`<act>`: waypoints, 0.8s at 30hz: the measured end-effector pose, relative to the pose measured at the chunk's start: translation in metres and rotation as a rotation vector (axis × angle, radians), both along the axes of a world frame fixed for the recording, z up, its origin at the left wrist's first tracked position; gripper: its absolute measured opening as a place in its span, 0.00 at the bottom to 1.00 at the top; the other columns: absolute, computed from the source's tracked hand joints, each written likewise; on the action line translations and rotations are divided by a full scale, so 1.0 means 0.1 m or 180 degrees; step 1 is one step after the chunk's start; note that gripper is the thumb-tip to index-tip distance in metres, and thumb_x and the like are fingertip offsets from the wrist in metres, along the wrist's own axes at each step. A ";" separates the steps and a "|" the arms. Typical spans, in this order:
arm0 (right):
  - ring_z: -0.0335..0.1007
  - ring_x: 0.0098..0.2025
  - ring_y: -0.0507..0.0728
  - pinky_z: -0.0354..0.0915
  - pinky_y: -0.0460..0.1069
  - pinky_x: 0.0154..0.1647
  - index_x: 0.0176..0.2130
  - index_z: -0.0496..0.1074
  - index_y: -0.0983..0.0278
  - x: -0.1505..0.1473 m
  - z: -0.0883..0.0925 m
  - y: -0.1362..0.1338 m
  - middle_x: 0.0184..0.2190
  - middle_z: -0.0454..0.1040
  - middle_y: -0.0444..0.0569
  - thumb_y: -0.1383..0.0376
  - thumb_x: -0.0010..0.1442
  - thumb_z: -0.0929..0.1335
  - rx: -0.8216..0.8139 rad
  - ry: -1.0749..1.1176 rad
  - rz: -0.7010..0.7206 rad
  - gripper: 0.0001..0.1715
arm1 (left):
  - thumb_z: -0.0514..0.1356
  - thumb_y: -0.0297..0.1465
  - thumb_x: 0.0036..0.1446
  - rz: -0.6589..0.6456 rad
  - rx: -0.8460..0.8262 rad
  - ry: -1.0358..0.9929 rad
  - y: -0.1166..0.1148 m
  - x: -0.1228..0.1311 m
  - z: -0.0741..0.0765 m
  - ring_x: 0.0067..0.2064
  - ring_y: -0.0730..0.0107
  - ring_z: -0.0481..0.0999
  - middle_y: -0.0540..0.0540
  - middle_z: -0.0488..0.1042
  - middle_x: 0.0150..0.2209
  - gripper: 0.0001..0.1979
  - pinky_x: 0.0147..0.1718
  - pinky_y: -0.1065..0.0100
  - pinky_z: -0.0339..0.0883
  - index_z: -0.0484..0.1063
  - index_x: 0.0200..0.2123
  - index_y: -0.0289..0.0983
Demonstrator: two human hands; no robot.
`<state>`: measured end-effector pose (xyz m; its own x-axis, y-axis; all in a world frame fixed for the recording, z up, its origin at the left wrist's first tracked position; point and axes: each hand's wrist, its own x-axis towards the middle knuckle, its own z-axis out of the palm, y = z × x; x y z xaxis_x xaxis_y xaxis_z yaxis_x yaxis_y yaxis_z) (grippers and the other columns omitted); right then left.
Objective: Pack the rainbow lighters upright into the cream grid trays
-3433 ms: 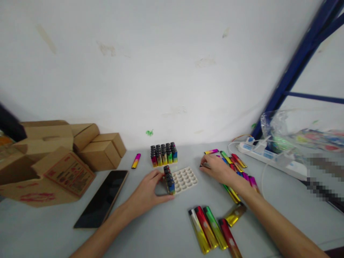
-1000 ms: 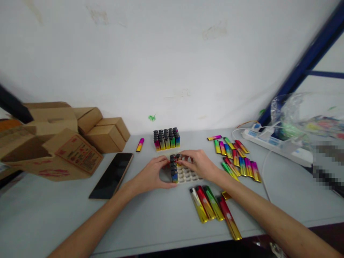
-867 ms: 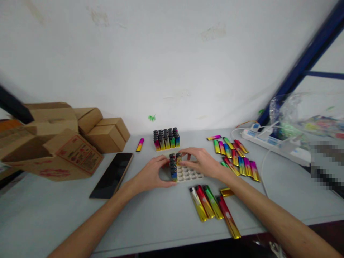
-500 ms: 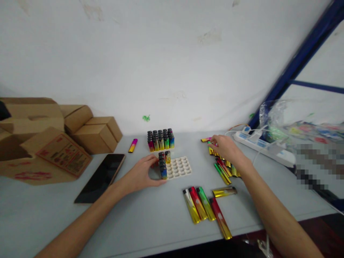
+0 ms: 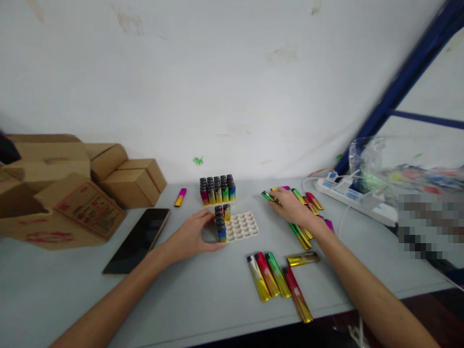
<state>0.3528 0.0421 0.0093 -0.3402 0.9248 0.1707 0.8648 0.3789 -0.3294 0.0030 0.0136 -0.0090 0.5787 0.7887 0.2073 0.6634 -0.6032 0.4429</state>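
A white tray (image 5: 243, 226) with rows of empty sockets lies mid-table, and several lighters (image 5: 221, 223) stand upright along its left side. My left hand (image 5: 191, 236) curls round that left end, fingers against the standing lighters. My right hand (image 5: 292, 208) is right of the tray, over a loose row of coloured lighters (image 5: 303, 234), and pinches a green lighter (image 5: 268, 196) by one end. A filled block of upright lighters (image 5: 216, 189) stands behind the tray.
Long metallic sleeves (image 5: 272, 278) lie near the front edge. A black phone (image 5: 137, 239) and cardboard boxes (image 5: 72, 203) sit at the left, a lone pink lighter (image 5: 180, 197) by the boxes. A power strip (image 5: 357, 200) and a plastic bag (image 5: 398, 169) are at the right.
My right hand left the tray, reached out to the loose lighters at the right and has come back a little toward the tray holding a green one. My left hand stayed on the tray.
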 end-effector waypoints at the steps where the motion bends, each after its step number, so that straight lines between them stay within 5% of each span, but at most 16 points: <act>1: 0.78 0.49 0.63 0.71 0.55 0.53 0.44 0.75 0.65 -0.02 0.00 -0.01 0.44 0.79 0.58 0.69 0.70 0.66 -0.0043 0.0346 0.0180 0.07 | 0.73 0.50 0.52 -0.0007 -0.0017 0.0006 0.00 0.00 0.00 0.45 0.52 0.78 0.41 0.77 0.44 0.26 0.47 0.58 0.75 0.76 0.44 0.37; 4: 0.76 0.37 0.57 0.72 0.51 0.38 0.46 0.70 0.62 -0.14 0.01 -0.08 0.39 0.76 0.50 0.61 0.73 0.65 -0.0472 0.1565 0.0634 0.07 | 0.73 0.50 0.52 0.0014 -0.0077 0.0053 -0.01 0.01 0.02 0.43 0.53 0.78 0.41 0.76 0.43 0.26 0.47 0.58 0.75 0.76 0.43 0.37; 7: 0.68 0.31 0.53 0.68 0.50 0.34 0.44 0.66 0.60 -0.30 0.02 -0.17 0.34 0.72 0.43 0.51 0.74 0.65 -0.0867 0.2373 0.0937 0.15 | 0.73 0.51 0.52 0.0031 -0.0099 0.0055 -0.02 0.01 0.04 0.43 0.53 0.77 0.42 0.76 0.43 0.25 0.47 0.57 0.75 0.76 0.41 0.37; 14: 0.48 0.23 0.50 0.51 0.47 0.25 0.32 0.65 0.61 -0.55 0.02 -0.25 0.22 0.52 0.36 0.34 0.69 0.60 -0.1561 0.3402 0.0618 0.36 | 0.73 0.50 0.52 -0.0010 -0.0103 0.0010 -0.02 0.01 0.03 0.43 0.54 0.77 0.42 0.76 0.43 0.25 0.47 0.58 0.75 0.76 0.43 0.37; 18: 0.44 0.21 0.50 0.45 0.49 0.24 0.20 0.56 0.59 -0.59 -0.03 -0.22 0.18 0.50 0.37 0.38 0.68 0.60 -0.1615 0.3571 0.0331 0.36 | 0.73 0.50 0.52 -0.0003 -0.0098 0.0043 -0.02 0.02 0.04 0.43 0.54 0.77 0.41 0.76 0.43 0.26 0.47 0.58 0.75 0.76 0.43 0.36; 24: 0.43 0.21 0.50 0.45 0.49 0.24 0.20 0.55 0.58 -0.63 -0.04 -0.22 0.17 0.50 0.38 0.48 0.65 0.58 -0.1600 0.3526 0.0234 0.27 | 0.73 0.51 0.52 0.0033 -0.0090 0.0079 -0.02 0.02 0.04 0.43 0.53 0.77 0.41 0.76 0.43 0.26 0.48 0.57 0.75 0.76 0.44 0.36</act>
<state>0.2900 0.0196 0.0049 -0.2920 0.9560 0.0302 0.0044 0.0329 -0.9994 0.0048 0.0121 -0.0047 0.5751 0.8001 0.1705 0.6806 -0.5836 0.4430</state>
